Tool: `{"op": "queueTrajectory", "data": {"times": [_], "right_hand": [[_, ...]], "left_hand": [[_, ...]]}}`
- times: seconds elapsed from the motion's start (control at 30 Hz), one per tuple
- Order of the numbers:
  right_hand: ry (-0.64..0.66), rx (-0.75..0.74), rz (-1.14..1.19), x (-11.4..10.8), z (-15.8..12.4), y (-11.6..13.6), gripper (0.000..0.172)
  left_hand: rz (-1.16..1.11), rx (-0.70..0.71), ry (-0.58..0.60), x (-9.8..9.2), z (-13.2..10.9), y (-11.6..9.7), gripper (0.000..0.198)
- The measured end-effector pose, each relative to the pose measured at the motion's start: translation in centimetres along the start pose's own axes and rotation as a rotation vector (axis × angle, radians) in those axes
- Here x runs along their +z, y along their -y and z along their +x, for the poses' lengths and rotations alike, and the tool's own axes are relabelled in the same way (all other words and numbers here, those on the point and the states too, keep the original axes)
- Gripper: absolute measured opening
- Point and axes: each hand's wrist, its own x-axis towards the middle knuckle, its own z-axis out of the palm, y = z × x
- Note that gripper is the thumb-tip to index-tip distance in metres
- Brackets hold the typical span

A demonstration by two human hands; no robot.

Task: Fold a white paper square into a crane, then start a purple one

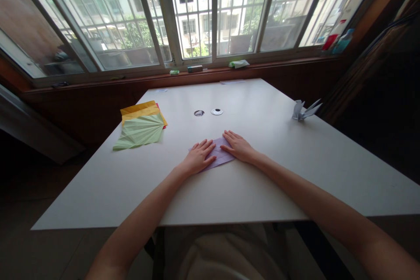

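Note:
A purple sheet of paper (pixel 219 154) lies on the white table (pixel 262 183), with creases showing between my hands. My left hand (pixel 198 157) rests flat on its left part, fingers spread. On the right part lies my right hand (pixel 239 146), palm down with the fingers apart. Both hands press on the paper and neither grips it. Parts of the paper's left and right ends are hidden beneath them.
A creased green sheet (pixel 141 131) overlaps orange paper (pixel 139 108) at the table's left. A grey folded paper figure (pixel 303 110) stands near the right edge. Two round pieces (pixel 199 113) (pixel 217 112) sit beyond my hands. Small packets (pixel 239 64) lie on the windowsill.

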Motion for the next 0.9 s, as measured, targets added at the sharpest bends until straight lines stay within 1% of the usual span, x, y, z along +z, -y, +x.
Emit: {"op": "queueTrajectory", "data": {"times": [0.07,0.17,0.3,0.4,0.47,0.53,0.6,0.67,0.73,0.83,0.9], "right_hand": [[-0.042,0.072,-0.01,0.1,0.1,-0.4,0.063],[-0.155,0.155,-0.009,0.4,0.1,-0.9,0.057],[-0.303,0.15,0.058,0.5,0.2,-1.4,0.048],[-0.36,0.167,0.181,0.3,0.4,-1.7,0.043],[-0.396,0.177,0.302,0.2,0.4,-1.8,0.041],[-0.431,0.202,0.448,0.0,0.5,-1.9,0.043],[-0.462,0.259,0.567,-0.1,0.5,-2.1,0.048],[-0.48,0.326,0.637,-0.2,0.4,-2.3,0.054],[-0.474,0.359,0.691,-0.2,0.5,-2.5,0.059],[-0.434,0.343,0.72,-0.1,0.5,-2.5,0.066],[-0.424,0.327,0.636,-0.2,0.4,-2.1,0.071]], "left_hand": [[-0.001,0.003,-0.007,0.0,0.0,0.0,0.054],[-0.007,0.011,-0.017,0.0,0.0,0.1,0.053],[-0.017,0.01,-0.015,0.0,0.0,0.1,0.052],[-0.017,0.009,-0.009,0.0,0.0,0.2,0.052],[-0.011,0.016,-0.007,-0.1,0.0,0.2,0.052],[-0.001,0.04,-0.01,-0.2,0.0,0.3,0.051],[0.001,0.078,-0.008,-0.3,-0.1,0.4,0.048],[-0.012,0.103,-0.002,-0.5,-0.2,0.4,0.045],[-0.031,0.104,0.0,-0.6,-0.2,0.4,0.043],[-0.045,0.082,-0.025,-0.7,-0.3,0.2,0.04],[-0.047,0.077,-0.045,-0.7,-0.3,0.1,0.039]]}}
